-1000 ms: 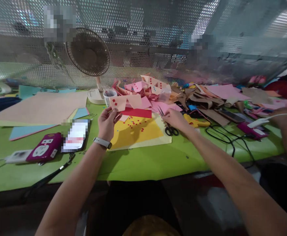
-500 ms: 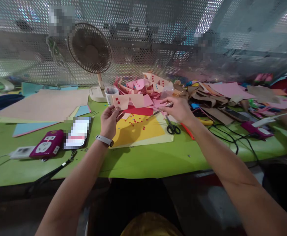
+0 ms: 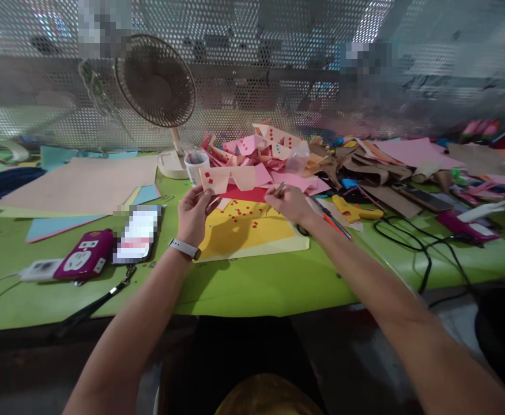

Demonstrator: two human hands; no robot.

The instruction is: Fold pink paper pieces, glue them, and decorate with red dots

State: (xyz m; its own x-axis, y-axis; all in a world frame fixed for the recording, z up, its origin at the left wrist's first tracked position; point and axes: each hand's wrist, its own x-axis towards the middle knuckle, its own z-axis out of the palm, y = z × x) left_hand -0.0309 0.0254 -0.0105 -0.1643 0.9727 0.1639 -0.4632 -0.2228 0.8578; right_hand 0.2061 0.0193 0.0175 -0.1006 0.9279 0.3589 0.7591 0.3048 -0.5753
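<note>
A cream paper strip (image 3: 220,180) with a notch and red diamond shapes at its left end is pinched in my left hand (image 3: 195,212), which wears a watch. My right hand (image 3: 290,203) is closed round a thin, pale tool, blurred at its tip, over the right part of the yellow sheet (image 3: 230,235). Small red pieces (image 3: 237,213) lie scattered on that sheet. Behind the strip are a red paper (image 3: 246,194) and a heap of pink cut papers (image 3: 252,151). The black scissors handle (image 3: 303,230) is mostly hidden under my right wrist.
A white cup (image 3: 197,167) and a fan (image 3: 155,80) stand behind my left hand. To the left lie a phone (image 3: 138,233), a purple power bank (image 3: 86,253) and large paper sheets (image 3: 79,181). A yellow glue gun (image 3: 356,210), cables (image 3: 408,242) and brown scraps are at the right.
My right hand has moved left and slightly down with the thin tool, from beside the pink papers to over the yellow sheet. My left hand still holds the strip in nearly the same place.
</note>
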